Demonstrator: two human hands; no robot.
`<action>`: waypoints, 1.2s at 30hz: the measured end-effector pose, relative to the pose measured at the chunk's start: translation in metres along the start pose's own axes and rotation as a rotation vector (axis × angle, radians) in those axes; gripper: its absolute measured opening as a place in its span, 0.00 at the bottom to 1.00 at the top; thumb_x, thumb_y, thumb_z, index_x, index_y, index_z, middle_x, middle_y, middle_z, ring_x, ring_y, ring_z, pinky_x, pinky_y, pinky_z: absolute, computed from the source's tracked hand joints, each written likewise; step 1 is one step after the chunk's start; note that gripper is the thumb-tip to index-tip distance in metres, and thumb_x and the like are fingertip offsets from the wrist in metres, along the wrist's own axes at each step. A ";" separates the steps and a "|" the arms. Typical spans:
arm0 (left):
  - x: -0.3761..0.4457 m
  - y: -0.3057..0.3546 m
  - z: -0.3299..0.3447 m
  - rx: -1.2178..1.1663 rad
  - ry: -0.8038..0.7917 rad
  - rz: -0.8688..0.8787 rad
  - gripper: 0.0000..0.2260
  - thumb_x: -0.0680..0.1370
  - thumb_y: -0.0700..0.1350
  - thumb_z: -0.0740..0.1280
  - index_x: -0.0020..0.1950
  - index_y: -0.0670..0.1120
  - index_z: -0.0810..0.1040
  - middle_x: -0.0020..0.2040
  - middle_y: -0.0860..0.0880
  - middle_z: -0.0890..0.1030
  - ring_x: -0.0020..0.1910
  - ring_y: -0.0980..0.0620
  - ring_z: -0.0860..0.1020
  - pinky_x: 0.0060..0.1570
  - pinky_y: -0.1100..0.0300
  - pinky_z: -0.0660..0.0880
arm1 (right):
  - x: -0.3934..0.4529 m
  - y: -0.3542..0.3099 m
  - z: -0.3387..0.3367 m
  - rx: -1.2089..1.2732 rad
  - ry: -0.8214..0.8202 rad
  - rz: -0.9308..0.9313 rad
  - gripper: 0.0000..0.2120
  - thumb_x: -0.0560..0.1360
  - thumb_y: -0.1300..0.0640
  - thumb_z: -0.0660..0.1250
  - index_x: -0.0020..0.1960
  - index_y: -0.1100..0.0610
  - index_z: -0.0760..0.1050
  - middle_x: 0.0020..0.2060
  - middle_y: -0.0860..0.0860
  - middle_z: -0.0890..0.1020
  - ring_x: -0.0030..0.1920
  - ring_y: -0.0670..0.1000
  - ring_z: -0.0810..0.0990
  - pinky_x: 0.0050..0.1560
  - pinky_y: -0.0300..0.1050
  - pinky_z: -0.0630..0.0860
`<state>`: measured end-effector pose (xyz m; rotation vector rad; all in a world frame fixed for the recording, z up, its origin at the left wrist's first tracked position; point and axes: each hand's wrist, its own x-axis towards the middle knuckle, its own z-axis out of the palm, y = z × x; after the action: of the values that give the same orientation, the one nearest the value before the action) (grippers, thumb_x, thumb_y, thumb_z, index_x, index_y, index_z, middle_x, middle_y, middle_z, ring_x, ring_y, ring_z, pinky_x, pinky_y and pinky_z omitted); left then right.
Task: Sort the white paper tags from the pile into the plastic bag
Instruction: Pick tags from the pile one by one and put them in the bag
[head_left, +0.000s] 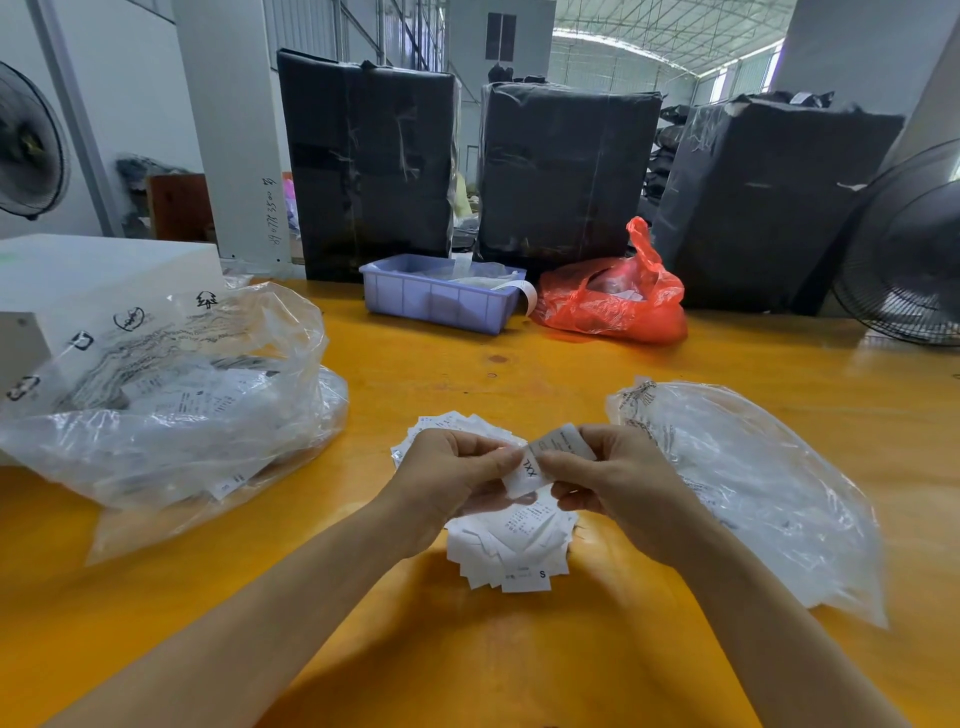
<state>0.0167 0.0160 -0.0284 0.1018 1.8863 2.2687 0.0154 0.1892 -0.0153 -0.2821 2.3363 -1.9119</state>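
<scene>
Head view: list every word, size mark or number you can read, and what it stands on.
"XXL": tag pinched between left hand and right hand.
"S": bottom tag of the pile.
Handwritten digits on the white pillar: unreadable.
Print and symbols on the left plastic bag: too small.

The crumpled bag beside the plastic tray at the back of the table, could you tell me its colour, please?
Red, translucent bag, seen in the head view, right of the lavender tray.

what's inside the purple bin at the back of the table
The purple bin shows clear plastic and a white paper strip curling over its right rim. Its wall hides anything lower down.
</scene>
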 end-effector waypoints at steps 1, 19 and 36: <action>0.000 0.000 0.000 0.001 0.006 -0.009 0.07 0.74 0.39 0.70 0.49 0.37 0.81 0.41 0.39 0.85 0.36 0.45 0.84 0.30 0.65 0.78 | 0.000 0.000 0.001 -0.004 -0.016 0.021 0.07 0.77 0.62 0.65 0.51 0.65 0.78 0.38 0.57 0.80 0.32 0.45 0.78 0.34 0.36 0.76; 0.001 -0.004 0.009 -0.067 0.255 0.046 0.09 0.74 0.44 0.70 0.46 0.38 0.83 0.42 0.42 0.83 0.39 0.46 0.81 0.36 0.59 0.77 | -0.001 0.002 0.011 -0.217 0.090 -0.225 0.05 0.75 0.59 0.68 0.48 0.52 0.82 0.35 0.51 0.83 0.33 0.43 0.79 0.34 0.35 0.76; 0.000 0.012 -0.008 -0.024 -0.034 -0.188 0.19 0.69 0.48 0.72 0.51 0.35 0.79 0.42 0.36 0.84 0.37 0.44 0.84 0.29 0.62 0.79 | 0.004 0.005 0.000 0.188 0.200 -0.115 0.05 0.69 0.68 0.71 0.44 0.62 0.80 0.33 0.55 0.84 0.31 0.49 0.82 0.33 0.37 0.78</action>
<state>0.0144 0.0063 -0.0179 -0.0384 1.7708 2.1498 0.0112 0.1889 -0.0200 -0.2211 2.2784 -2.2952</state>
